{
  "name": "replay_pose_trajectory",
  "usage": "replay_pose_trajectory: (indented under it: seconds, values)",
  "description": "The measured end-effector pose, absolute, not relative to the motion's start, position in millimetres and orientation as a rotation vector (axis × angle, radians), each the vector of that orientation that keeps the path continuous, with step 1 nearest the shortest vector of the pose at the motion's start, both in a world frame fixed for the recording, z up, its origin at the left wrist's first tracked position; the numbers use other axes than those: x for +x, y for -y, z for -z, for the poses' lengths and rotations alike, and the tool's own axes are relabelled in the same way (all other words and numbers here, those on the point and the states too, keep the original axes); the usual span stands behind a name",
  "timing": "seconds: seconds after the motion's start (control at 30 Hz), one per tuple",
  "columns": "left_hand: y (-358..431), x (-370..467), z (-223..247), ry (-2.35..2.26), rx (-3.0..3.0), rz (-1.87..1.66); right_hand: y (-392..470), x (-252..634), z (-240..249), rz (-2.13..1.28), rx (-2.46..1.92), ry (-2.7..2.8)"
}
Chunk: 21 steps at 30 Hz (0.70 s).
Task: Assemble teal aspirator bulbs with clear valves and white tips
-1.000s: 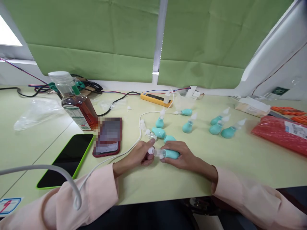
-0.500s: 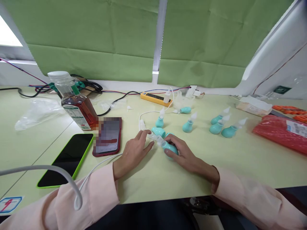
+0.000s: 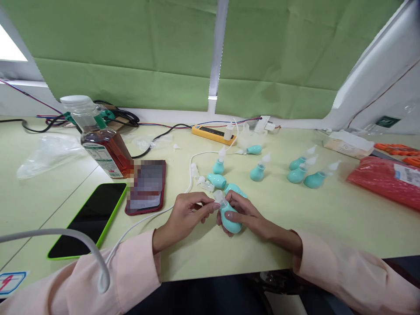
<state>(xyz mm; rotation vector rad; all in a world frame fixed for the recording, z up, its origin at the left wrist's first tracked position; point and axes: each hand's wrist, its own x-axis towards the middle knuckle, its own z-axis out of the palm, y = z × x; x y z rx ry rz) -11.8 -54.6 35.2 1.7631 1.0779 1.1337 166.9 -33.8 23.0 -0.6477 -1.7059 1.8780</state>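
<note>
My right hand (image 3: 244, 212) is wrapped around a teal nasal aspirator bulb (image 3: 231, 222), tilted with its neck up and to the left. At that neck sits a clear plastic nozzle (image 3: 219, 197). The thumb and fingers of my left hand (image 3: 187, 214) pinch at the nozzle's edge; their exact contact is partly hidden. Just beyond my hands, a teal bulb (image 3: 235, 190) and another teal bulb (image 3: 216, 180) lie on their sides. Small clear plastic parts (image 3: 206, 185) are beside them. Farther back stands an aspirator with a clear tip (image 3: 218, 166).
Several aspirators (image 3: 297, 175) are at the right, near a red plastic package (image 3: 383, 179). On the left are a green-edged phone (image 3: 88, 218), a red-cased phone (image 3: 146, 188) and a bottle of amber liquid (image 3: 105, 151). A white cable (image 3: 157, 213) crosses the table toward a yellow power strip (image 3: 210, 134).
My right hand has drawn the bulb slightly nearer and turned its neck upward. My left hand has moved from the loose clear parts to the nozzle and pinched it, uncovering those parts.
</note>
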Motion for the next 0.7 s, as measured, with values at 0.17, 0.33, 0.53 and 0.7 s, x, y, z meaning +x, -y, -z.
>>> replay_pose_trajectory:
  seconds: [0.17, 0.33, 0.53, 0.7]
  values:
    - [55, -12, -34, -1.012, 1.697, -1.148, 33, 166, -23, -1.904, -0.606, 1.673]
    - [55, -12, -30, -1.085, 1.960, -1.309, 36, 162, -23, -1.823, -0.640, 1.650]
    - [54, -11, -27, -1.088, 2.084, -1.551, 38, 158, -19, -1.762, -0.702, 1.615]
    - [54, -10, -23, -1.094, 2.271, -1.634, 39, 155, -17, -1.672, -0.781, 1.604]
